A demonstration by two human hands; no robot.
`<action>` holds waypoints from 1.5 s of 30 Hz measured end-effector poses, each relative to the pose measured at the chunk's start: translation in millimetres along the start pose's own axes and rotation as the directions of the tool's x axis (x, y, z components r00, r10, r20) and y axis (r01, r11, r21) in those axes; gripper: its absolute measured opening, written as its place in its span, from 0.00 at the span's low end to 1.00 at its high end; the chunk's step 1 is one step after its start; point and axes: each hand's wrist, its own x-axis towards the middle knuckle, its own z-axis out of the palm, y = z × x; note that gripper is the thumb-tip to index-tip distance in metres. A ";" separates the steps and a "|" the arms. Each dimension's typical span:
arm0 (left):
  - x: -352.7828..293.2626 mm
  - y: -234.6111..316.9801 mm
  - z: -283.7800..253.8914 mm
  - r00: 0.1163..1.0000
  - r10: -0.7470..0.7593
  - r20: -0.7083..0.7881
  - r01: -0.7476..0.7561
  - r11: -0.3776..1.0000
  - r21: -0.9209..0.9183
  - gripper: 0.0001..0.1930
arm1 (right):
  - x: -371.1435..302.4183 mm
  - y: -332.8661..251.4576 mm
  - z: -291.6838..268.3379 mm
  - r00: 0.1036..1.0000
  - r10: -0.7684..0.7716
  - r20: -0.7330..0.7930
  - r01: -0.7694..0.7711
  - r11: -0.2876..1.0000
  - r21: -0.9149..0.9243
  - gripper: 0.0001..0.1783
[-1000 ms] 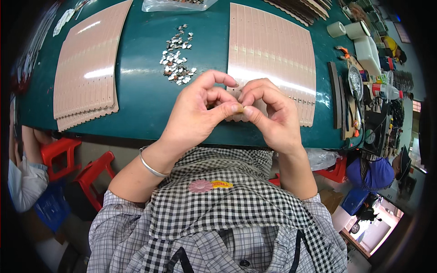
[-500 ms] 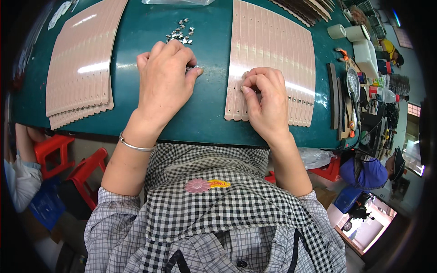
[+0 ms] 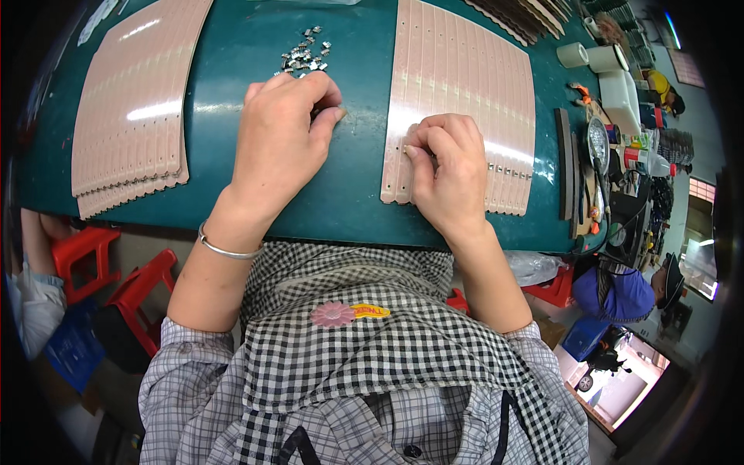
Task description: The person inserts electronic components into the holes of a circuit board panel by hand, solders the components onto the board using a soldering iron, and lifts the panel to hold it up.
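My left hand [image 3: 285,128] hovers over the table just below a loose pile of small metal clips [image 3: 304,56]. Its fingers are curled, with thumb against forefinger; the clips seen in them half a second ago are now mostly hidden. My right hand [image 3: 451,167] rests over a panel of pinkish-beige strips [image 3: 465,70] lying side by side. Thumb and forefinger pinch together at a strip near the panel's left edge; whatever is between them is too small to tell. Small metal pieces [image 3: 508,170] sit in a row on strips right of that hand.
At the left lies a stack of similar strip panels [image 3: 132,116] with scalloped ends. More strips [image 3: 515,17] are piled at the far right. Dark bars [image 3: 566,163], a metal strainer [image 3: 597,139] and white rolls [image 3: 606,58] stand along the right. Red stools [image 3: 143,291] are below the table's left side.
My right hand has shifted slightly left, its fingertips now at a strip nearer the panel's left edge. My left fingers have curled further, covering the metal clips that showed between them.
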 end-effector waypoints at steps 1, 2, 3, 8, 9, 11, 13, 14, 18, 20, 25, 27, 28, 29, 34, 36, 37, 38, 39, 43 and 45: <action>-0.5 0.4 0.0 1.000 -0.009 -0.029 0.008 1.000 -0.024 0.06 | 0.1 0.2 0.4 1.000 -0.011 -0.005 0.011 1.000 -0.002 0.08; -0.6 -0.4 0.4 1.000 -0.010 -0.030 0.010 1.000 -0.023 0.06 | 0.5 0.3 0.6 1.000 -0.013 -0.005 0.013 1.000 -0.001 0.08; -0.4 -1.5 0.6 0.999 0.015 -0.040 -0.016 0.999 -0.028 0.07 | 0.9 -0.5 0.2 1.000 -0.014 -0.002 0.014 1.000 -0.010 0.07; -0.7 2.3 0.4 0.996 0.075 -0.056 -0.078 0.995 -0.054 0.07 | 6.2 -5.3 -1.9 1.000 -0.017 0.021 0.018 0.998 -0.058 0.06; -2.3 6.5 -0.8 1.000 -0.011 -0.019 0.009 0.994 -0.106 0.06 | 6.7 -5.5 -2.0 0.999 -0.012 0.037 0.014 0.998 -0.065 0.05; -5.5 15.2 -3.2 0.996 -0.089 0.024 0.092 0.983 -0.157 0.05 | 6.9 -4.6 -4.2 0.999 -0.005 0.048 0.008 0.997 -0.075 0.05; -10.4 23.2 -7.3 0.965 -0.204 0.164 0.253 0.891 -0.378 0.04 | 7.3 -5.5 -5.8 0.999 -0.012 0.047 0.014 0.999 -0.036 0.05; -13.1 25.6 -6.6 0.966 -0.201 0.163 0.250 0.892 -0.377 0.04 | 7.0 -5.4 -9.6 0.999 -0.013 0.043 0.015 0.999 -0.037 0.05; -24.6 25.7 -1.4 0.938 -0.214 0.271 0.345 0.602 -0.720 0.08 | 9.7 -12.8 -30.3 0.994 0.087 0.072 -0.098 0.981 0.169 0.06; -24.5 32.2 -3.0 0.877 -0.281 0.390 0.479 0.446 -0.757 0.12 | 11.1 -23.6 -38.4 0.993 0.095 0.069 -0.110 0.961 0.256 0.07; -31.3 39.8 -0.5 0.866 -0.259 0.428 0.493 0.293 -0.819 0.15 | 4.0 -36.5 -35.3 0.979 0.149 0.138 -0.202 0.773 0.601 0.06; -32.3 39.3 -0.1 0.863 -0.225 0.452 0.502 0.287 -0.816 0.14 | 2.6 -35.5 -33.5 0.978 0.152 0.144 -0.209 0.750 0.628 0.06; -33.1 38.2 0.0 0.861 -0.210 0.462 0.506 0.284 -0.814 0.13 | 2.5 -34.5 -33.1 0.991 0.099 0.088 -0.132 0.809 0.573 0.07; -33.5 36.9 0.3 0.861 -0.217 0.460 0.506 0.284 -0.814 0.13 | 2.5 -33.9 -32.3 0.999 0.041 0.037 -0.054 0.858 0.511 0.07; -34.1 39.1 5.5 0.848 -0.239 0.473 0.529 0.345 -0.775 0.15 | 4.8 -28.7 -27.6 0.997 -0.051 -0.050 0.067 0.919 0.389 0.08; -36.9 38.3 8.5 0.913 -0.253 0.319 0.407 0.540 -0.736 0.14 | 7.1 -21.0 -21.3 0.997 -0.040 -0.066 0.062 0.923 0.380 0.08; -37.7 38.0 9.6 0.960 -0.229 0.162 0.278 0.714 -0.643 0.13 | 7.9 -15.7 -17.2 0.998 -0.037 -0.046 0.050 0.949 0.311 0.08; -38.3 35.3 8.7 0.960 -0.229 0.161 0.278 0.712 -0.645 0.13 | 8.0 -11.4 -13.8 0.999 -0.034 -0.027 0.039 0.970 0.241 0.08; -39.5 30.4 6.2 0.990 -0.125 0.058 0.137 0.876 -0.463 0.11 | 7.7 -9.9 -9.9 1.000 -0.023 0.002 0.022 0.977 0.214 0.07; -45.0 22.9 10.5 0.999 0.027 -0.024 -0.032 0.967 -0.252 0.09 | 7.1 -7.7 0.3 0.998 -0.063 0.014 0.061 0.993 0.098 0.07; -48.0 21.2 12.8 0.999 0.029 -0.017 -0.033 0.968 -0.247 0.08 | 6.5 -6.9 2.5 0.998 -0.065 -0.012 0.066 0.996 0.068 0.07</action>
